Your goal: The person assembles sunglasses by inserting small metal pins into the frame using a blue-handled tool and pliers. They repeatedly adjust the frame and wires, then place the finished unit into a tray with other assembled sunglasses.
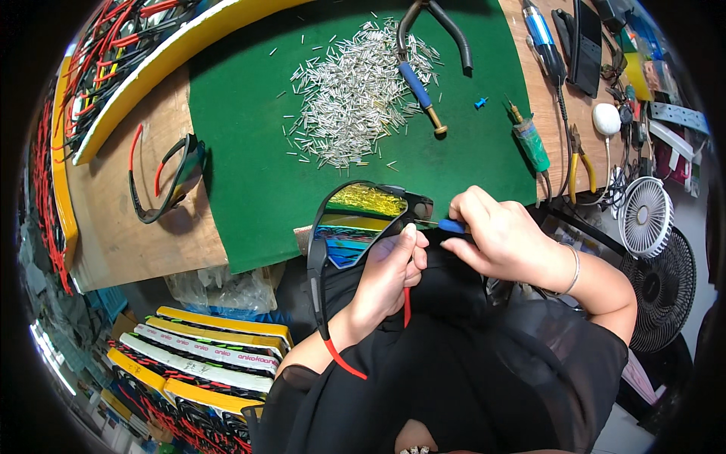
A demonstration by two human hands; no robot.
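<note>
My left hand [387, 276] grips a pair of black sunglasses [355, 219] with mirrored, multicoloured lenses and red-tipped temples, holding them near the hinge at the lens's right end. My right hand [499, 238] pinches a small blue-handled screwdriver [451, 225] whose tip meets the frame at that hinge. Both hands are over my lap, just in front of the green mat [249, 174]. One temple hangs down past my left wrist.
A heap of several small silver pins [355, 91] lies on the mat, with a blue-handled tool [420, 94] and pliers [442, 23]. Another pair of sunglasses [168, 178] rests on the wooden bench at left. A green-handled tool [531, 140], cables and fans [645, 216] sit right; stacked boxes [197, 356] below left.
</note>
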